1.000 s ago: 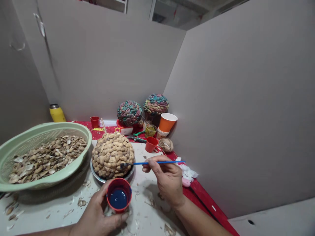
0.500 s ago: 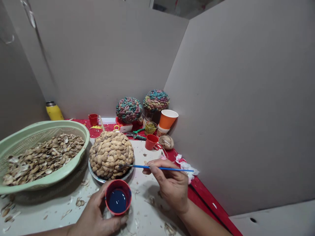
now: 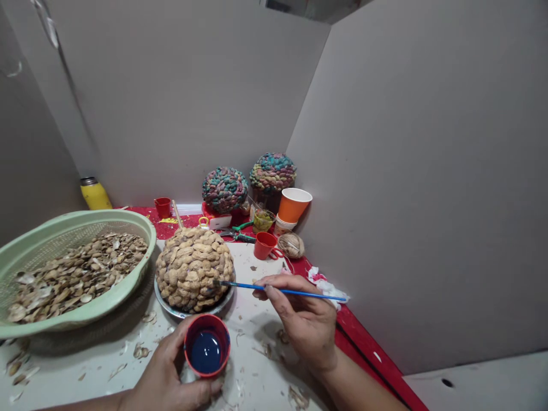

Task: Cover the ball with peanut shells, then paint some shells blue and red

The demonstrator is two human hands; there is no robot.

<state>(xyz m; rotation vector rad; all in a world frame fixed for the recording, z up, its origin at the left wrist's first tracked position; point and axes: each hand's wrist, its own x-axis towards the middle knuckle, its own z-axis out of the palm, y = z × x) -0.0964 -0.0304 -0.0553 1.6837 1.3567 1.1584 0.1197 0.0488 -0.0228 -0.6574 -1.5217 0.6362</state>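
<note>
My left hand [image 3: 171, 371] is closed around a small red cup [image 3: 207, 346] with dark blue paint [image 3: 205, 351] in it. Between the fingers of my right hand [image 3: 303, 322] is a thin blue paintbrush [image 3: 282, 291], held almost level and pointing left. Its dark bristles meet the right side of a dome covered in peanut shells [image 3: 194, 265]. This dome sits in a round metal bowl [image 3: 171, 310], just beyond the red cup. Its shells are mostly plain tan, with a few dark marks low down.
A green colander [image 3: 141, 274] of peanut shells [image 3: 81, 279] stands at left. Behind are two painted shell balls [image 3: 225, 191], an orange paper cup [image 3: 295, 205], a red cup [image 3: 265, 246], twine [image 3: 291, 245], pliers [image 3: 242, 235] and a yellow bottle [image 3: 95, 195]. Grey panels [image 3: 406, 171] enclose the table.
My right hand has shifted slightly right, and the brush tip has risen a little along the dome's side. My left hand and its cup have barely moved.
</note>
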